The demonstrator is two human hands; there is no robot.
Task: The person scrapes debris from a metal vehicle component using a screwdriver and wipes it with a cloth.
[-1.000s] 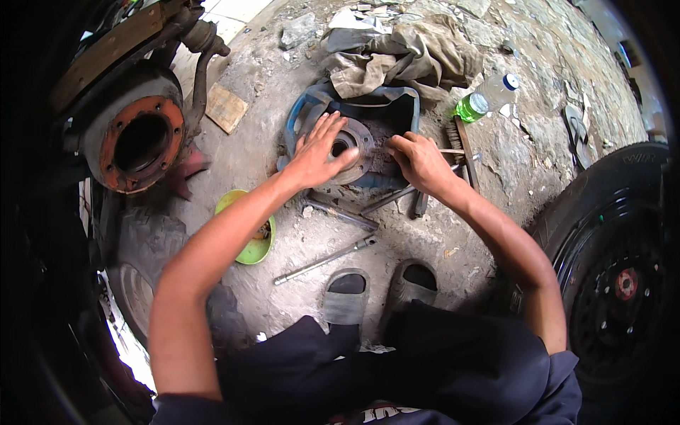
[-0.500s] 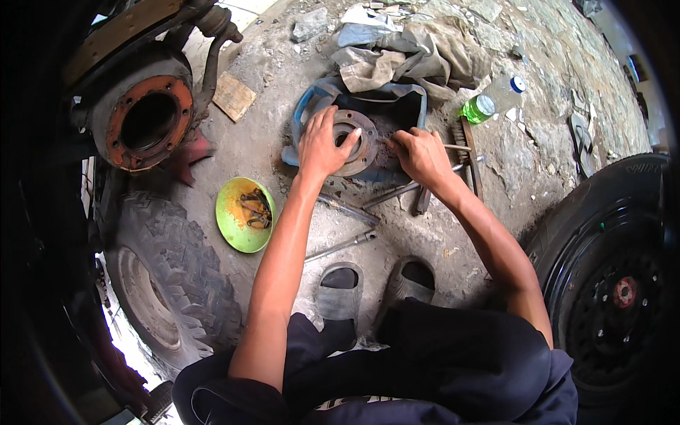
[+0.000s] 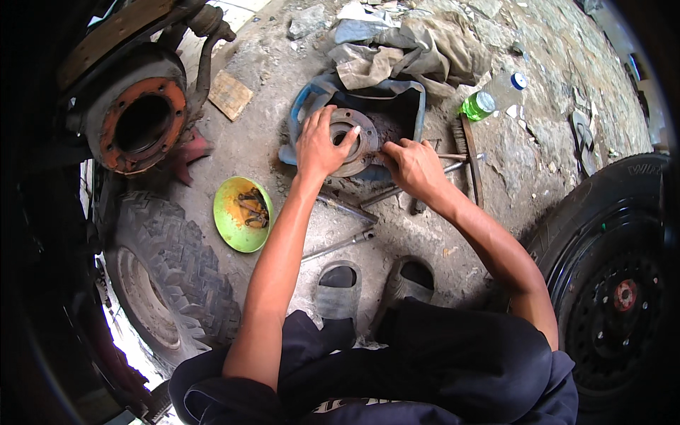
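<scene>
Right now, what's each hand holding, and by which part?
Left hand grips the round metal hub disc by its near-left rim, fingers over the top. Right hand touches its right edge; whether it grips cannot be told.

Bright daylight, soft shadows, sharp centre, dark fisheye-bent rim.

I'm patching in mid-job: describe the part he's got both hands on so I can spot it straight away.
Start at the big tyre lying at the left, then go up and right past the green bowl to the dark tub on the ground. The part is the round rusty metal disc with a centre hole, under the left hand, the right hand at its edge. Nothing else there is ring-shaped.
</scene>
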